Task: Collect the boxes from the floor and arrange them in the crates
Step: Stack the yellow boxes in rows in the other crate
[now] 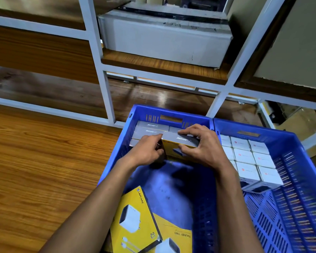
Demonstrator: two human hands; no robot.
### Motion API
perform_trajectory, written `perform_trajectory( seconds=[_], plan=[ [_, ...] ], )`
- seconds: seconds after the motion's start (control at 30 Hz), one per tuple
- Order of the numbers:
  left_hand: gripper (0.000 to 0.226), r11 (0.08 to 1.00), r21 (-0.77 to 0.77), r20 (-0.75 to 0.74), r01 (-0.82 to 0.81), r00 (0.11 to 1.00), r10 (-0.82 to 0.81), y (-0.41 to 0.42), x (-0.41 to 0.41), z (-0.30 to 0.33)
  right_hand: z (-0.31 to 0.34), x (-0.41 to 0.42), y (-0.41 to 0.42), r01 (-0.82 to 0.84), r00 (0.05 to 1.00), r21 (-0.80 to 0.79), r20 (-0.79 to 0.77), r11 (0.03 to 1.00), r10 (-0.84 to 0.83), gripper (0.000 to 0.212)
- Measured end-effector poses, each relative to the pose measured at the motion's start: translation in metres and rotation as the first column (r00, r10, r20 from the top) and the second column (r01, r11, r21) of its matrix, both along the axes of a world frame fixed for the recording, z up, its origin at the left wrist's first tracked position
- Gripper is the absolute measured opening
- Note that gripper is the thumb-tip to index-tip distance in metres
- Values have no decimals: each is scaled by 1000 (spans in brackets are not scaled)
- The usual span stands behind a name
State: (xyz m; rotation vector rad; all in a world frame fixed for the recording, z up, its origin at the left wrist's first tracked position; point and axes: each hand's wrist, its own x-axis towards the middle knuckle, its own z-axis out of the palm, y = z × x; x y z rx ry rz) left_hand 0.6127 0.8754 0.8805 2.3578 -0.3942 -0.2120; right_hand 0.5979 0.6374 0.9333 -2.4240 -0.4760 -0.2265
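A white metal shelf rack [98, 57] stands on the wooden floor [35, 161], a large grey carton [168, 42] on its low shelf; in front sit two blue crates side by side, the left crate [128, 136] with grey-topped boxes [150, 129] rowed along its far wall, the right crate [299, 161] with white boxes [248, 157] packed in a grid. Over the left crate, both hands grip one yellow-and-grey box [179, 143] beside that row: left hand [146, 152] pinching its left end, right hand [202, 147] curled over top and front. Two yellow boxes [135, 220] lie at the crate's near end.
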Motion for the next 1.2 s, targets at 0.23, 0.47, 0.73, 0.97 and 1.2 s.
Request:
perform_trajectory(
  seconds=[0.23,0.47,0.73,0.97,1.2],
  plan=[
    [35,995,-101,87,-17,996,26,-2,5,-5,-13,5,-3,10,1000,-51,30,999,-9,43],
    [44,992,-125,195,-16,980,41,-4,3,-6,-18,1,-9,88,996,-217,-13,972,-93,52],
    [47,984,-167,263,-54,960,98,-26,-4,-20,-29,-6,3,215,951,-609,-47,763,-306,59],
    [43,995,43,316,-85,946,67,-26,-5,-29,-24,-5,9,224,966,-315,-55,922,-253,47],
    [44,992,90,315,-86,948,54,-25,-11,-33,-25,-5,20,208,941,-373,-177,904,-290,24]
  ],
)
